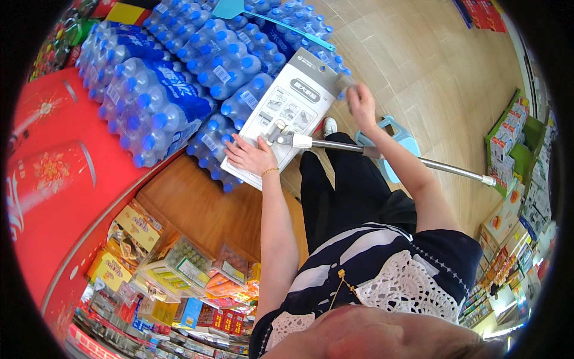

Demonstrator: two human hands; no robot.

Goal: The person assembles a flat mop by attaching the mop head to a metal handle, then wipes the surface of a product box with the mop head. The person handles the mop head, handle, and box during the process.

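Note:
A flat mop's white and grey cardboard package (281, 110) lies tilted across packs of bottled water, with small pictures on its face. My left hand (251, 157) lies on its lower part with the fingers spread, pressing it. A grey-white swivel joint (293, 140) sits on the package, and from it the silver mop pole (341, 145) runs to the right over my thighs, passing under my right forearm. My right hand (361, 105) is closed around a small greyish cloth (345, 85), blurred and bunched, at the package's upper right edge.
Blue-capped water bottle packs (161, 102) are stacked at the upper left, with a light-blue fly swatter (287, 27) on top. A pale-blue plastic stool (406, 143) stands behind the pole. Boxed snacks (179, 263) fill the lower left beside a brown wooden surface (209, 206). Shelves line the right.

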